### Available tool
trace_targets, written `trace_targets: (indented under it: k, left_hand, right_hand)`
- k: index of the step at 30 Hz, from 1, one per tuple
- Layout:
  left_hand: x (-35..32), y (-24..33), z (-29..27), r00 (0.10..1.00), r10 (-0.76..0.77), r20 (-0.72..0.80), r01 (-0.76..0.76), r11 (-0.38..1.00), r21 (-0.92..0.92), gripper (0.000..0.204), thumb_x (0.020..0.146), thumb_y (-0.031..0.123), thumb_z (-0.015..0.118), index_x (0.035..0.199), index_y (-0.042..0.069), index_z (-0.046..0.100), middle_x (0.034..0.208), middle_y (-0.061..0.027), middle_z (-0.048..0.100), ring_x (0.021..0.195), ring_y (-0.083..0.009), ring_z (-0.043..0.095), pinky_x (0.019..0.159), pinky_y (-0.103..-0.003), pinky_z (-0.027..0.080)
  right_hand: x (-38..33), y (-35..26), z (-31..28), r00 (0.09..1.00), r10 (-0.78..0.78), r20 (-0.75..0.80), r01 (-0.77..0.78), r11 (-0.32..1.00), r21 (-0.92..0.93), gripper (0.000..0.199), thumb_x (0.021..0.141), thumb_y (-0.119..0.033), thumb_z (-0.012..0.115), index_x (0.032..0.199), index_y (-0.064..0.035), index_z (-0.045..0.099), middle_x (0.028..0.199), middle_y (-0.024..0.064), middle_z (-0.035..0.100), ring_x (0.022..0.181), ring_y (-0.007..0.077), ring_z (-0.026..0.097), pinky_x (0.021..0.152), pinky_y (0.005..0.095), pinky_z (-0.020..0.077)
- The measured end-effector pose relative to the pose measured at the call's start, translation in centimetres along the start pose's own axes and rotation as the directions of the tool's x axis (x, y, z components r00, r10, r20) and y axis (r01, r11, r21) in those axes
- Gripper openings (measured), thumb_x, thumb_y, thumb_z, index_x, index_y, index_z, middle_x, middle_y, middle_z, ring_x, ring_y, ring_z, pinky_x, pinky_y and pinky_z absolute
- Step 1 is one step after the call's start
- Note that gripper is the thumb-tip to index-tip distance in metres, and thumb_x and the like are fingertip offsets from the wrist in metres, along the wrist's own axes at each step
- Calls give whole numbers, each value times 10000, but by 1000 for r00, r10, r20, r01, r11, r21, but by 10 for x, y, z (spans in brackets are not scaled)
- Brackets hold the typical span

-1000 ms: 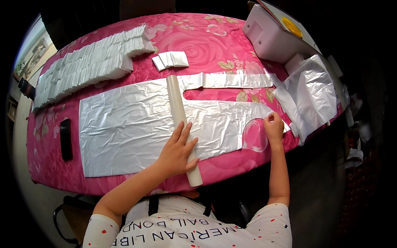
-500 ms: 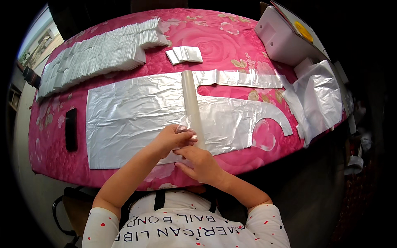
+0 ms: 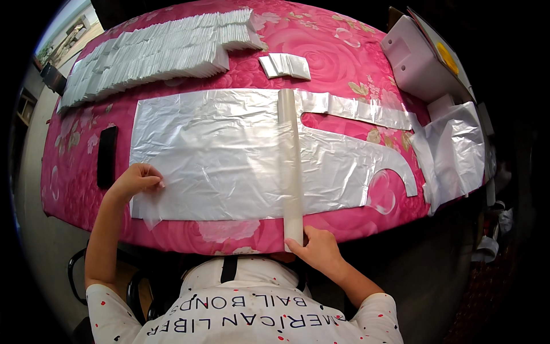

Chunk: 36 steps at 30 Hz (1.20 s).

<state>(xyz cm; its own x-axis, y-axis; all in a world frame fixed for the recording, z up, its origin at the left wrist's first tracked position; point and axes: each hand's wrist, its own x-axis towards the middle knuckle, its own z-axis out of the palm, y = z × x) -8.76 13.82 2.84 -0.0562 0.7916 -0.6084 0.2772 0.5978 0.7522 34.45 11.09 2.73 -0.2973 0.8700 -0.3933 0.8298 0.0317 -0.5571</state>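
A white plastic apron (image 3: 217, 155) with a cut-out neck loop lies spread flat across the table. Across its middle rests a long pale roll (image 3: 291, 172), its near end reaching the table's front edge. My right hand (image 3: 321, 247) grips that near end, thumb on top. Over the apron's lower left corner, my left hand (image 3: 139, 179) is closed in a pinch on a thin, clear plastic film (image 3: 153, 207). How far the film stretches toward the roll is hard to make out.
Stacks of folded white packets (image 3: 154, 54) fill the far left, with a few packets (image 3: 286, 66) beside them. A black phone-like slab (image 3: 107, 157) lies at left. At right are a white foam box (image 3: 409, 54) and a crumpled plastic heap (image 3: 450, 152). Pink floral cloth (image 3: 326, 49) covers the table.
My hands were together at the roll's near part. The left has swung out to the left with the clear film; the right has moved to the roll's near end. The view has shifted slightly.
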Motion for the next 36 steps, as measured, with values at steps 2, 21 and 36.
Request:
trace_targets:
  k: [2,21,36]
  left_hand:
    - [-1,-3,-5,1000,-2,-31,3,998,56,99,792,64,578,845,-17,599,758,-70,649,650,-114,606,595,-233,478]
    - [57,71,240,448,894,9,-814,404,417,469,818,22,479,1280,-16,405,1336,-163,405,1234,-326,383,1022,-394,324]
    - [66,58,245,593,776,215,-602,250,759,604,827,217,397,1318,-121,300,1402,-268,268,1343,-351,212,1106,-434,136]
  right_hand:
    - [0,-3,-4,999,35,5,-35,997,62,455,735,-436,635,765,17,610,648,187,604,617,342,608,576,405,474]
    - [-18,3,-18,982,117,151,-132,987,93,413,753,-420,610,768,-7,632,637,169,606,613,339,605,597,394,481]
    - [185,-5,-81,963,-63,264,-183,567,803,400,883,-402,554,841,-8,607,764,42,621,651,94,592,616,220,508]
